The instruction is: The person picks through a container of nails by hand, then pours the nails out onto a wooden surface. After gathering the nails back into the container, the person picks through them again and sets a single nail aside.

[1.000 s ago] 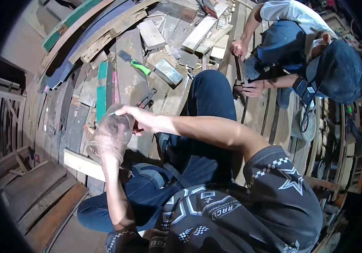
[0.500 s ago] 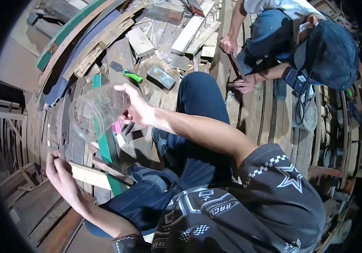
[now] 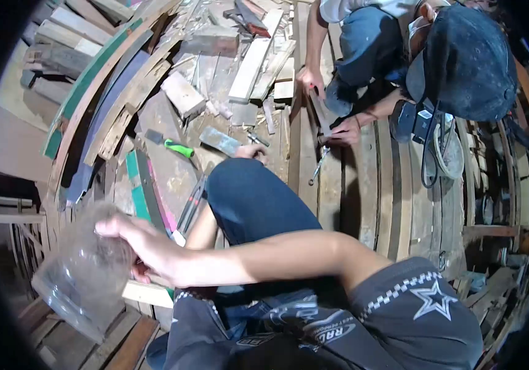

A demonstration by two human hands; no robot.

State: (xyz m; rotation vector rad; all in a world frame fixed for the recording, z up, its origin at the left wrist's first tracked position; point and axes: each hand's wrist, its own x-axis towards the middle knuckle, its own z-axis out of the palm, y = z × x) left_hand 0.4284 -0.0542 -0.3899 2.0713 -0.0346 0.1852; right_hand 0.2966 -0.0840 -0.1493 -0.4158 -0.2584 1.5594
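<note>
My right hand (image 3: 147, 246) is wrapped around a clear plastic jar (image 3: 86, 271), which is tilted and smeared by motion at the lower left. My left arm passes behind my raised knee. Partly hidden by that knee, my left hand (image 3: 251, 153) closes on the near end of a grey rectangular block (image 3: 220, 140) lying on the wood. Just beyond the fingers lies a small metal piece (image 3: 256, 138). To the block's left is a chisel with a green handle (image 3: 179, 148). Pliers-like dark handles (image 3: 192, 206) rest beside my left forearm.
Opposite, a person in a dark cap (image 3: 471, 68) crouches, with one hand (image 3: 346, 131) low at the planks and the other (image 3: 311, 80) holding a long flat tool (image 3: 320, 114). Curved stacked boards (image 3: 107, 111) run along the left. Wood offcuts (image 3: 184, 95) litter the floor.
My left hand has gone from the lower left to the grey block behind my knee. My right hand has carried the jar down and left. The view has shifted.
</note>
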